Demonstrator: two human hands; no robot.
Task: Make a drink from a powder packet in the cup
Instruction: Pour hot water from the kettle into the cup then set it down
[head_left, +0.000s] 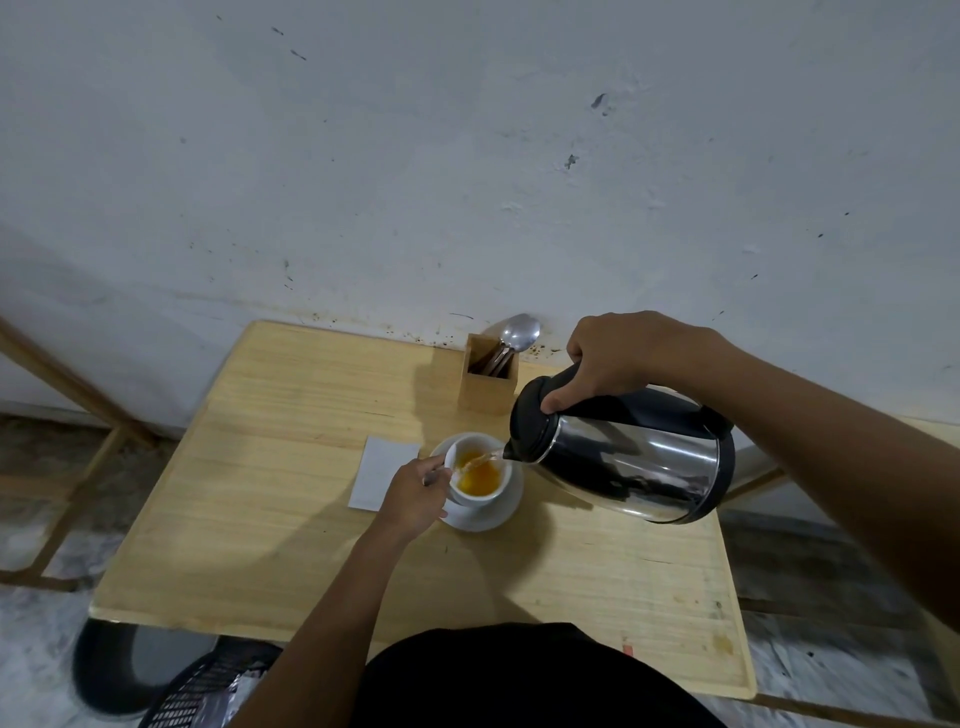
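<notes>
Overall light: dim and flat, with a cool grey-blue cast on the wall (467, 156).
Shadows: soft and broad; the wooden table (291, 519) carries a wide blurred shadow on its near left part, and a faint one lies left of the spoon holder (488, 376).
Glare: the steel kettle (628, 462) shows pale streaks and dark reflections on its side, none blown out.
Brightest colour: the orange liquid in the cup (475, 475).
Sharpness: centre fairly crisp; slight softness and noise in the dark lower edge.
Distortion: wide-angle bending, table edges splay and the right forearm (852, 447) looks stretched.
</notes>
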